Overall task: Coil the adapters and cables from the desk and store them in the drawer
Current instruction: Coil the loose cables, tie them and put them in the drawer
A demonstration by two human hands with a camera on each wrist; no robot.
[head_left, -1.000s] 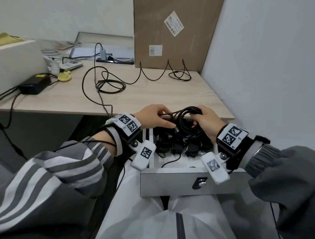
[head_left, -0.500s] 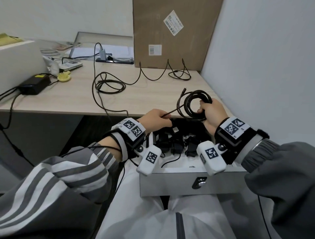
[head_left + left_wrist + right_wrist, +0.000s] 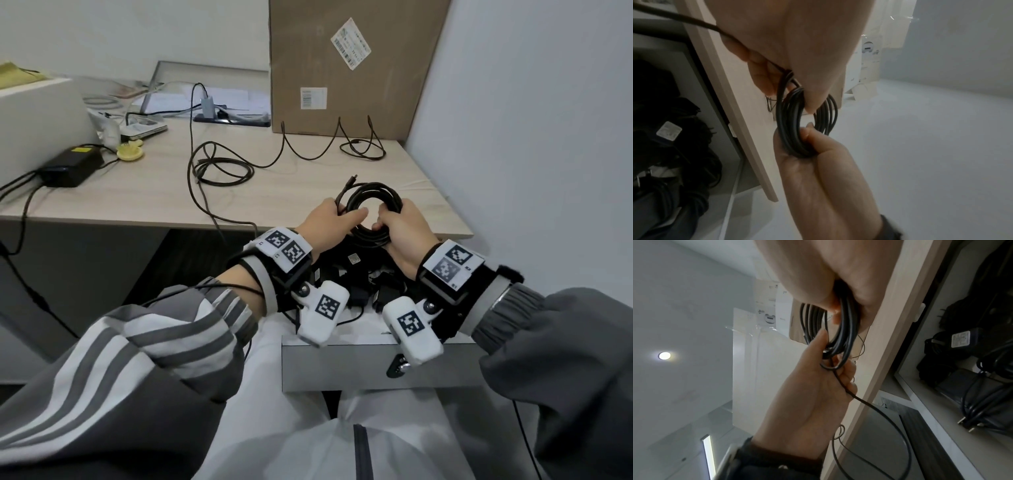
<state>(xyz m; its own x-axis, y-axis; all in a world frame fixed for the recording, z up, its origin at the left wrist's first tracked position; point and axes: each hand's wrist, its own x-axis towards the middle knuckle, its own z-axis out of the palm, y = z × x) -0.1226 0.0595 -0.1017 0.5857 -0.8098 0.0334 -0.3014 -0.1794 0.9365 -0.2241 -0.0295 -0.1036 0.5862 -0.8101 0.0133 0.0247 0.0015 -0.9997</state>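
A black cable coil [image 3: 373, 202] hangs over the desk's front edge, above the open drawer [image 3: 342, 363]. My right hand [image 3: 404, 226] grips the coil's right side, fingers curled round the bundled loops [image 3: 842, 331]. My left hand [image 3: 325, 222] pinches its left side [image 3: 789, 123] and the loose strand [image 3: 684, 21] that trails off to the left. One plug end [image 3: 351, 180] sticks up from the coil. Several black adapters [image 3: 356, 274] with wound cords lie in the drawer. More loose black cable [image 3: 222, 168] lies on the desk [image 3: 137, 198].
A tall cardboard box [image 3: 342, 68] leans at the desk's back, with another thin cable [image 3: 359, 150] looped before it. A black power brick [image 3: 68, 168], a yellow object [image 3: 130, 154] and a power strip [image 3: 229, 118] sit to the left. A white wall [image 3: 531, 137] borders the right.
The coil has risen from the drawer to above the desk edge. My left hand followed it up and now holds its left side.
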